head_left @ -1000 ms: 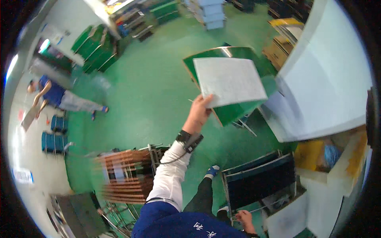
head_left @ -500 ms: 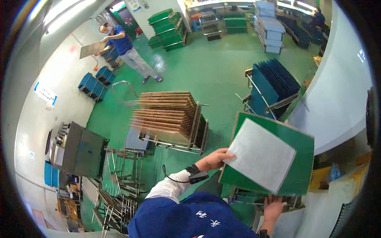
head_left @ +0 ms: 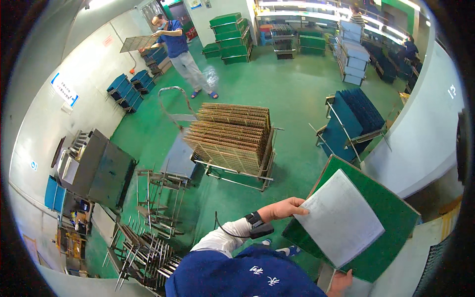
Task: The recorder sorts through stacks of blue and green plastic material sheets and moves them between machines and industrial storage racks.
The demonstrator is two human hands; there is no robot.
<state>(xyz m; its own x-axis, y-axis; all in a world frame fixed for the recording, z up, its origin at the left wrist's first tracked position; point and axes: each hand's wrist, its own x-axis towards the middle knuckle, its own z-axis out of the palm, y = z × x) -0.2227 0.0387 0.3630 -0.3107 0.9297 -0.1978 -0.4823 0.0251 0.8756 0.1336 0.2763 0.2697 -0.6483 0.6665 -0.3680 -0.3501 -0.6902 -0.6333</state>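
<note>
Head view: green factory floor (head_left: pixel 292 94), cart of stacked tan panels (head_left: pixel 232 136), blue rack (head_left: pixel 354 121). Left hand (head_left: pixel 284 209) and right hand (head_left: pixel 341 282) grip closed on the green board (head_left: pixel 391 222) with its grey sheet (head_left: pixel 341 222), low right. Since 0.5 s ago, board little shifted.

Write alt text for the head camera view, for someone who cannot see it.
A person's left hand and right hand hold a flat green board with a grey sheet lying on it, above a green workshop floor. Ahead stands a metal cart of tan slatted panels; farther off another person carries a grid panel.
</note>
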